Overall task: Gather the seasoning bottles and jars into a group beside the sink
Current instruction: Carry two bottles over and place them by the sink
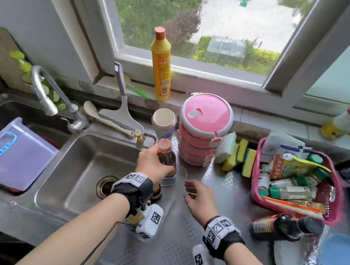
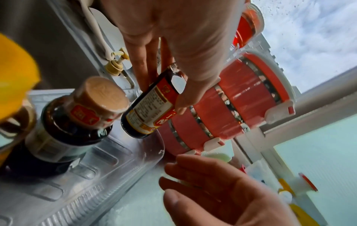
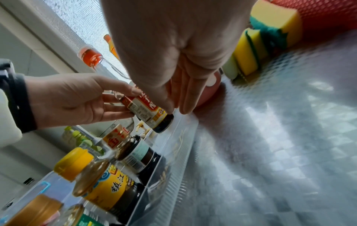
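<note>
My left hand [image 1: 155, 163] grips a small dark sauce bottle [image 1: 166, 153] with a red cap and a red-and-white label. It holds the bottle [image 2: 150, 107] tilted just above the far end of a clear plastic tray [image 2: 135, 160], right of the sink [image 1: 88, 165]. In the tray stand a tan-capped dark bottle [image 2: 102, 97], a yellow-capped vinegar bottle [image 3: 108, 180] and a dark jar [image 3: 139, 154]. My right hand [image 1: 191, 191] hovers open beside the tray, its fingertips [image 3: 185, 105] close to the held bottle's [image 3: 150, 113] base. In the head view my left wrist hides most of the tray.
A pink stacked lunch box [image 1: 203, 132] and a paper cup [image 1: 164, 119] stand behind the tray. Sponges [image 1: 240, 157] and a pink basket [image 1: 255, 179] with several seasoning bottles lie to the right. A dark bottle [image 1: 268, 226] lies on the counter by a blue plate [image 1: 344, 264].
</note>
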A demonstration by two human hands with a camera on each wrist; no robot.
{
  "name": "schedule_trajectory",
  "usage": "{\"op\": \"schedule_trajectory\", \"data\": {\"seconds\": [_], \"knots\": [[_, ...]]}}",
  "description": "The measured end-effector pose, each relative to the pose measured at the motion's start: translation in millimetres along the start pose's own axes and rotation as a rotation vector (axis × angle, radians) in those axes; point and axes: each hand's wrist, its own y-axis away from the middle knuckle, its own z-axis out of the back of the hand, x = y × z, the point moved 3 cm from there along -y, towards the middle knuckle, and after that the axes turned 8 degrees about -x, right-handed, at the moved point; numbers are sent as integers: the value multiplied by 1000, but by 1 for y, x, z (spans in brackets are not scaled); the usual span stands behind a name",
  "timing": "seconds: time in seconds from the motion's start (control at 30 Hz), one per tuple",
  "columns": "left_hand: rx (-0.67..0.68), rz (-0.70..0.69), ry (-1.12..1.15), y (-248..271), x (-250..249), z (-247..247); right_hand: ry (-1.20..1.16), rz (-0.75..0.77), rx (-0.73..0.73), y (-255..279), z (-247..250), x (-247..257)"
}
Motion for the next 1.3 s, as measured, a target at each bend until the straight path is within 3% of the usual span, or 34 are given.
{"op": "schedule_trajectory", "data": {"seconds": [0.2,0.43,0.6,0.9,0.97,1.07,1.17,1.23,1.3], "knots": [[70,-85,-104,-6,3,-22,-25,-44,-69,8,15,-11],[58,-73,-106,-10,15,-25,-49,-61,-112,16,17,-16],[50,-26,-63,-9,19,-24,-44,-65,-105,17,11,-14],[62,-69,-26,-1,14,-7,-18,-11,-65,20,14,2],[15,-130,-63,5,8,11,-33,-6,-70,21,19,4],[-194,-251,-77,24,-5,41,-55,-13,-89,28,29,-1],[-371,-558,27,54,-39,59,-62,-31,-99,41,41,-12],[-291,-775,92,76,-71,53,-66,-50,-110,54,52,-21],[-94,-882,113,95,-97,32,-95,-75,-150,75,65,-31]]}}
